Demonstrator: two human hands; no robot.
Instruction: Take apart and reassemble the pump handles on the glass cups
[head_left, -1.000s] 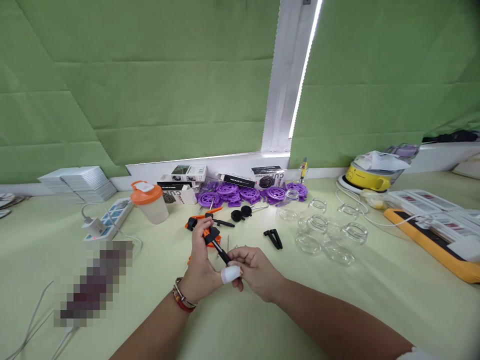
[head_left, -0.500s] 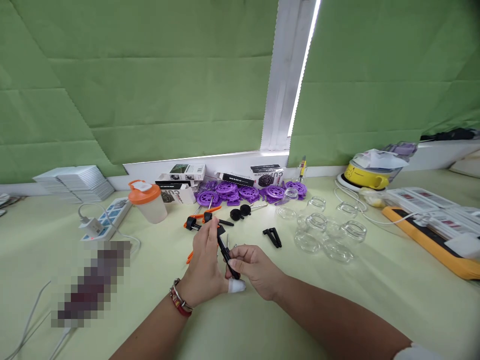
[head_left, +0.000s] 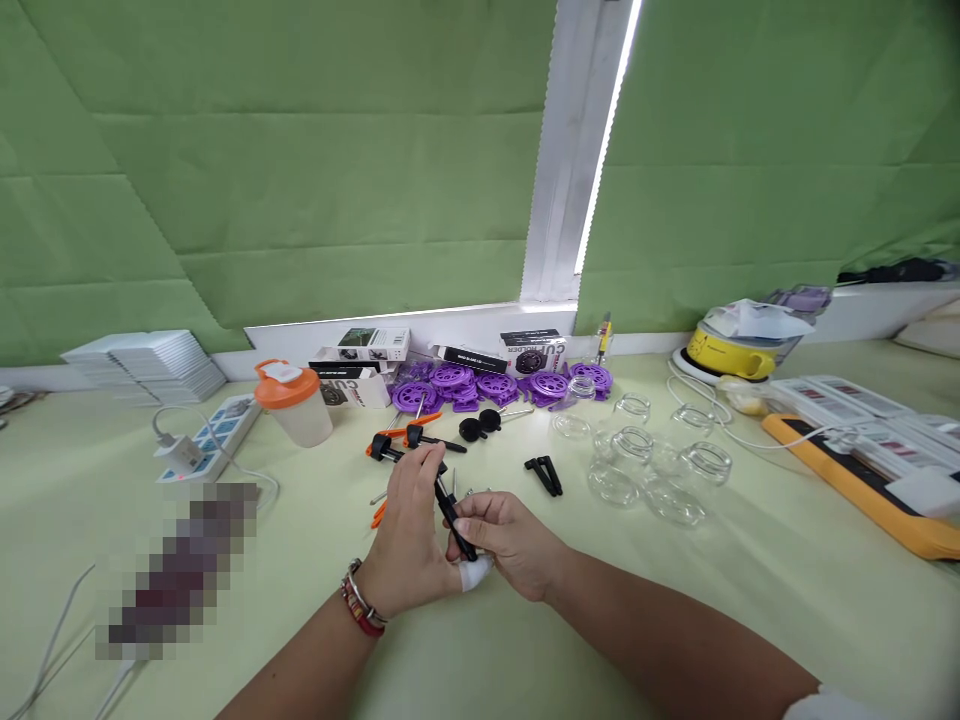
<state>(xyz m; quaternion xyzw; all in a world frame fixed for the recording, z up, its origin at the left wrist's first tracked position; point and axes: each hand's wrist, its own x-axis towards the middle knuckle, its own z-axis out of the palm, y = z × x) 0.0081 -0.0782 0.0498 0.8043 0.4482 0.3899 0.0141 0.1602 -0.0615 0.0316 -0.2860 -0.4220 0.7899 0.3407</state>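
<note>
One slim black rod (head_left: 456, 522) slants between the two hands just below the middle of the frame, its upper end leaning left and partly hidden. The right hand (head_left: 511, 543) pinches its lower part between thumb and fingers. The left hand (head_left: 415, 535) holds it from the left, fingers curled over the upper end and the thumb, wrapped in a white covering (head_left: 475, 573), reaching to the lower end; how firmly those fingers close is hidden. Bracelets (head_left: 361, 598) circle the left wrist. Just beyond the left fingertips, black-and-orange pieces (head_left: 385, 447) lie on the pale counter (head_left: 570, 660), and two round black parts (head_left: 481, 425) sit near them, above the frame's centre line of hands. To the right of the hands lies a pair of short black parts (head_left: 544, 476), and farther right, clear glass vessels (head_left: 628, 445) stand close together. Along the back, purple wheel-like pieces (head_left: 496, 387) heap up before printed boxes (head_left: 534, 352). At centre left stands a translucent cup with an orange lid (head_left: 289, 386), beside a power strip (head_left: 225, 425); a white stack (head_left: 150, 362) rests behind them. A blurred-out object (head_left: 184, 570) lies at lower left. At the right edge are a yellow pot (head_left: 731, 352) and an orange-edged case (head_left: 855, 487). Green blinds (head_left: 315, 160) fill the upper frame.
</note>
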